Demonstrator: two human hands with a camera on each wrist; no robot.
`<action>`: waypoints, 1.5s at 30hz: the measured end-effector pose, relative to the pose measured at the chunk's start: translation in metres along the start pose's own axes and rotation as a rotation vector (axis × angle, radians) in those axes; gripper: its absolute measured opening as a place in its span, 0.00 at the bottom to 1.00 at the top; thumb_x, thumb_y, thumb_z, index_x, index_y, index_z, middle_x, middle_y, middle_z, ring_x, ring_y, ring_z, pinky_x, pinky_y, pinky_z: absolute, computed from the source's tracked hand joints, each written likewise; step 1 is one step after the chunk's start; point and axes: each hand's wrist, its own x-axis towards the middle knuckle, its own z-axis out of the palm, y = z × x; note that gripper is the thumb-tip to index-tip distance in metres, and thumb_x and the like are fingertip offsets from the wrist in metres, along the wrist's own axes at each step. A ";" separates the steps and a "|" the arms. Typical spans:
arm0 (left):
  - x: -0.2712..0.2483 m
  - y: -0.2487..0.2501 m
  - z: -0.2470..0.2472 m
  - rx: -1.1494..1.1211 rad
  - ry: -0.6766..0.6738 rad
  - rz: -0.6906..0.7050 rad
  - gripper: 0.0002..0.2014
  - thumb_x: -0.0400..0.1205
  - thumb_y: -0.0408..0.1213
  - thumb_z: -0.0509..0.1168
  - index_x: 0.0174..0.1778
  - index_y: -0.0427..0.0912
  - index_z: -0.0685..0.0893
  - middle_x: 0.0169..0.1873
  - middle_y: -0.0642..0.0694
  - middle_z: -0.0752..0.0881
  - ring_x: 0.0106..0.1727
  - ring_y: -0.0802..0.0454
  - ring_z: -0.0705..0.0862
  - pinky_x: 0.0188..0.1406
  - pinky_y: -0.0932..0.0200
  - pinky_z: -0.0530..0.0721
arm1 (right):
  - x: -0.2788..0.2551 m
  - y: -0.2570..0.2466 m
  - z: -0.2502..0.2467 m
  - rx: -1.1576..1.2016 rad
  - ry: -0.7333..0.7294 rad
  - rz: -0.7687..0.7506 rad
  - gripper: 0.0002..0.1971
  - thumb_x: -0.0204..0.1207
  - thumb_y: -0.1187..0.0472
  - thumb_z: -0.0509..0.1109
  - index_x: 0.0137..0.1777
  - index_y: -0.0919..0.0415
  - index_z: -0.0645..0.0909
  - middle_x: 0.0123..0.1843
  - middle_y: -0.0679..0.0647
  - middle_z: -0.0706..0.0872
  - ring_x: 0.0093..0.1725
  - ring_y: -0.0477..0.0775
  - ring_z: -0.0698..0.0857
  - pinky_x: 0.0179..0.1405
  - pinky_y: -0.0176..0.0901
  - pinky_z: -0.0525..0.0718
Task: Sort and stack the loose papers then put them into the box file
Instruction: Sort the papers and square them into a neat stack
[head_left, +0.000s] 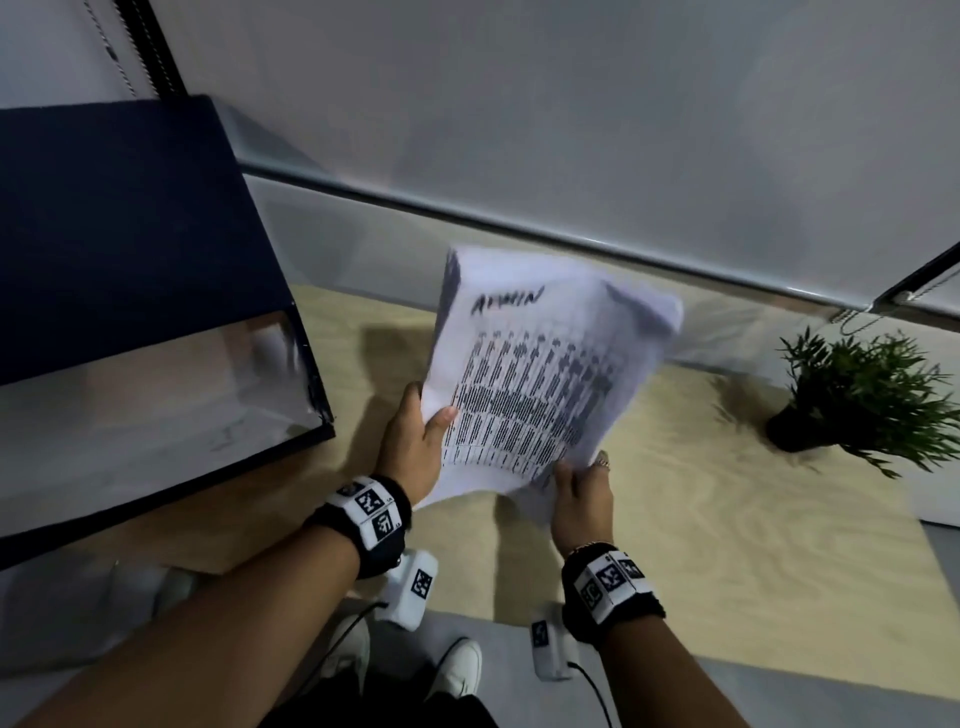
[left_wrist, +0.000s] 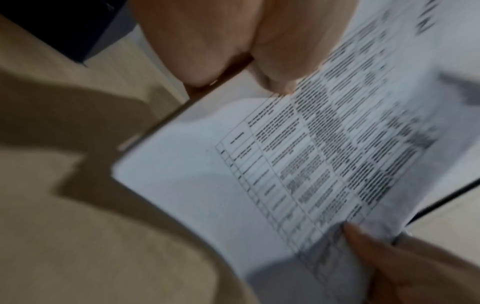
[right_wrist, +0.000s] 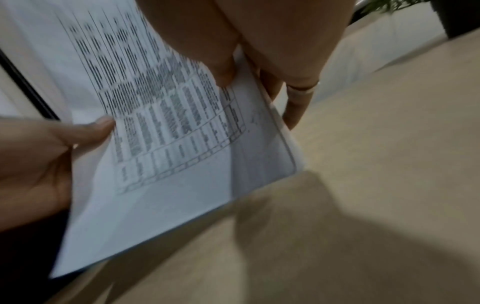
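A stack of white printed papers (head_left: 540, 364) with a table of text is lifted off the wooden table (head_left: 727, 545), tilted and blurred. My left hand (head_left: 415, 441) pinches its left edge, thumb on top. My right hand (head_left: 579, 488) pinches the near right corner, thumb on top and fingers beneath. The left wrist view shows the papers (left_wrist: 259, 174) with my left hand (left_wrist: 259, 61) above and my right hand (left_wrist: 389, 257) below. In the right wrist view the papers (right_wrist: 168, 164) sit between my right hand (right_wrist: 233, 61) and my left hand (right_wrist: 52, 148). The dark blue box file (head_left: 130, 291) lies open at left.
A small potted plant (head_left: 857, 395) stands at the table's right. A grey wall with a metal rail (head_left: 519, 228) runs behind the table. The floor and my white shoes (head_left: 457, 670) lie below the table's front edge.
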 end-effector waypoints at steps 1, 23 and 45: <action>0.004 0.003 -0.003 0.017 0.019 -0.016 0.11 0.83 0.35 0.66 0.60 0.37 0.79 0.52 0.49 0.87 0.54 0.53 0.86 0.51 0.68 0.78 | 0.001 -0.004 -0.004 0.003 0.007 -0.018 0.13 0.83 0.66 0.65 0.62 0.71 0.70 0.38 0.48 0.79 0.40 0.60 0.81 0.35 0.39 0.69; 0.002 -0.103 -0.020 0.416 -0.318 -0.608 0.34 0.62 0.69 0.65 0.52 0.44 0.86 0.45 0.48 0.91 0.42 0.47 0.90 0.46 0.48 0.90 | 0.001 0.040 0.023 -0.010 -0.182 0.281 0.03 0.76 0.66 0.66 0.47 0.62 0.80 0.34 0.59 0.84 0.32 0.56 0.80 0.38 0.53 0.84; -0.008 -0.033 -0.021 -0.069 -0.223 -0.138 0.24 0.84 0.38 0.63 0.76 0.39 0.68 0.74 0.51 0.75 0.73 0.57 0.75 0.75 0.54 0.71 | 0.017 -0.013 -0.019 0.304 -0.141 0.122 0.11 0.73 0.61 0.77 0.53 0.61 0.83 0.40 0.60 0.90 0.35 0.62 0.87 0.34 0.55 0.88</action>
